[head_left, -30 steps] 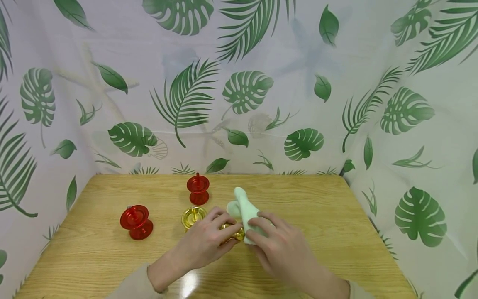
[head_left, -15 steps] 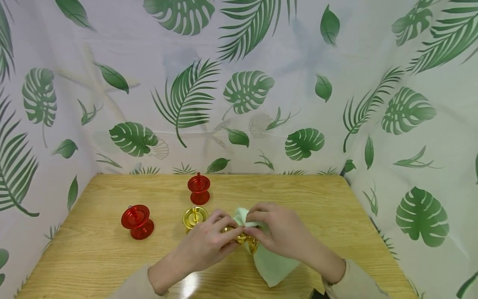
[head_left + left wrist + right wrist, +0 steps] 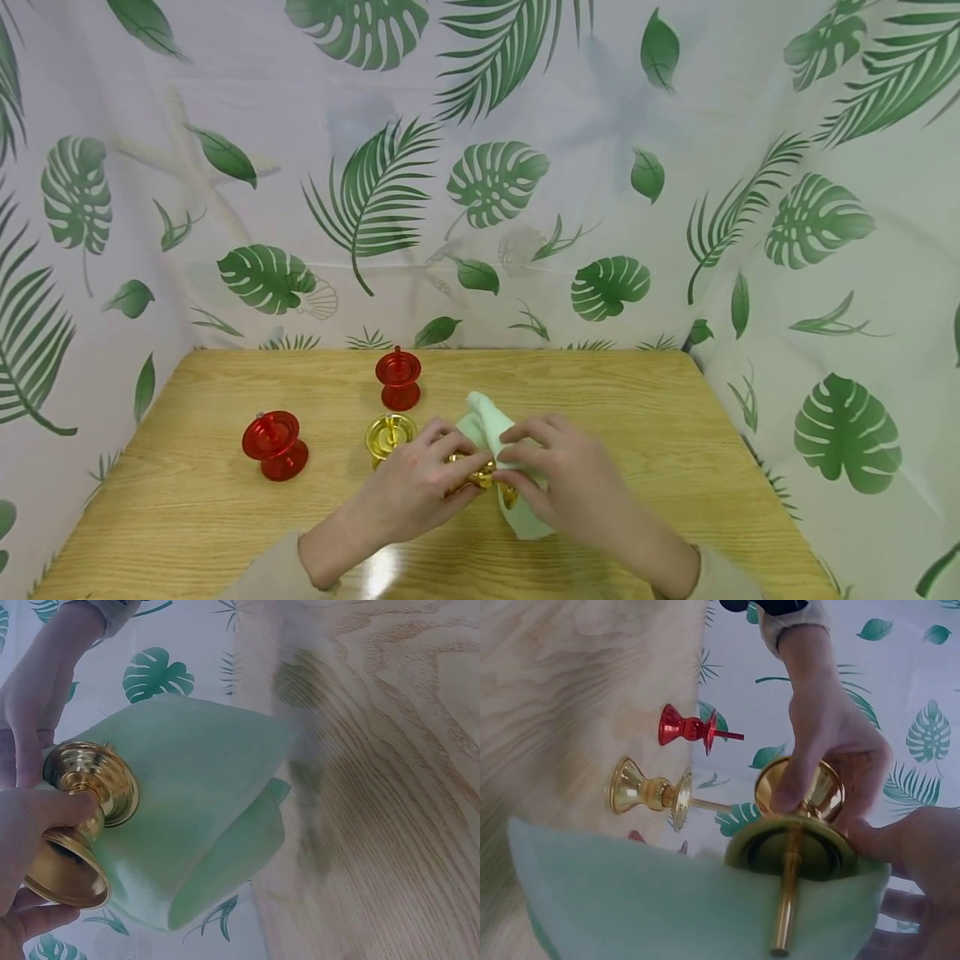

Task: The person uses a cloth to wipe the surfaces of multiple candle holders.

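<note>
My left hand [image 3: 420, 475] grips the waist of a shiny gold candle holder [image 3: 86, 784] tilted on its side, thumb and fingers around the narrow part. In the right wrist view, the holder's dish and its thin peg [image 3: 787, 900] point away from the left hand. My right hand [image 3: 573, 479] pinches a pale green cloth [image 3: 491, 429] against the dish end, its thumb at the dish rim. The cloth [image 3: 195, 765] drapes behind and below the dish. Parts of the holder are hidden by fingers in the head view.
A second gold candle holder [image 3: 389, 435] stands just left of my left hand. One red candle holder [image 3: 398, 383] stands behind it, another [image 3: 274, 446] farther left. All are on a wooden table [image 3: 637, 392] with leaf-print curtains [image 3: 480, 317] around its back and sides.
My right hand turned over the dish rim and back, the cloth swinging down towards the front, then partly up again. The left hand and its candle holder stayed nearly in place.
</note>
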The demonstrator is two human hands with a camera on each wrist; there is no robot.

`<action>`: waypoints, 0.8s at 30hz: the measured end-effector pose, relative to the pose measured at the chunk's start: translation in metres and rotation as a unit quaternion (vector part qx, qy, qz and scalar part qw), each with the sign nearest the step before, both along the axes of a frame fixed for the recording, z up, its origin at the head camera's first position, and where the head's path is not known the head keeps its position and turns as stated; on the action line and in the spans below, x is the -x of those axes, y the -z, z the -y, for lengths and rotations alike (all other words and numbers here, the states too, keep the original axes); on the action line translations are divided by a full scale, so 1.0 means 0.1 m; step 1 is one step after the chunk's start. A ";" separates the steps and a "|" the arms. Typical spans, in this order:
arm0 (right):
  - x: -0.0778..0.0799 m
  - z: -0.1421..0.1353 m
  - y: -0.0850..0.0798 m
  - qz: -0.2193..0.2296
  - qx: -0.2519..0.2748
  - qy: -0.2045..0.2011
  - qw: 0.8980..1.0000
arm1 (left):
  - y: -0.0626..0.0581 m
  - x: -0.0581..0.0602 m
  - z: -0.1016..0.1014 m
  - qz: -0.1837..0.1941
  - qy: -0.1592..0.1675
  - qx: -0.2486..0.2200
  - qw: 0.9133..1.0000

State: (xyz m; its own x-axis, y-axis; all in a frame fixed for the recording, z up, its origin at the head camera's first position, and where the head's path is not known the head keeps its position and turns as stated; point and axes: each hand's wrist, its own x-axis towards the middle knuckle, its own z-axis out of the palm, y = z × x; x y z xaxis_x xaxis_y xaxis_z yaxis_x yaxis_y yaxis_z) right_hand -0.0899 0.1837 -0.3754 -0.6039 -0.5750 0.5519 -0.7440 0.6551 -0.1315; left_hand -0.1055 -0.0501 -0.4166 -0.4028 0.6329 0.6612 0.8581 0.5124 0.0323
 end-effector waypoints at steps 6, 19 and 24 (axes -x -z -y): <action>-0.09 0.03 0.11 -0.137 -0.012 -0.012 0.990 | 0.01 0.03 0.00 0.026 -0.003 -0.017 1.000; -0.21 0.08 0.32 -0.272 -0.019 -0.035 0.961 | 0.01 0.04 0.04 0.091 -0.009 -0.035 0.995; -0.20 0.09 0.29 -0.252 -0.015 -0.019 0.967 | -0.01 0.03 0.03 0.088 -0.012 -0.027 0.996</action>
State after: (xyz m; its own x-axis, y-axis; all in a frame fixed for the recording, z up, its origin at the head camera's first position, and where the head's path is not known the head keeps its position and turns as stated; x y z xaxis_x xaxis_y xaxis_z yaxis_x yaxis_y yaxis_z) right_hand -0.0703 0.1746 -0.4047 -0.2402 -0.6117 0.7538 -0.7330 0.6233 0.2723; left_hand -0.1084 -0.0536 -0.4160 -0.5295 0.5871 0.6123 0.8244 0.5262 0.2085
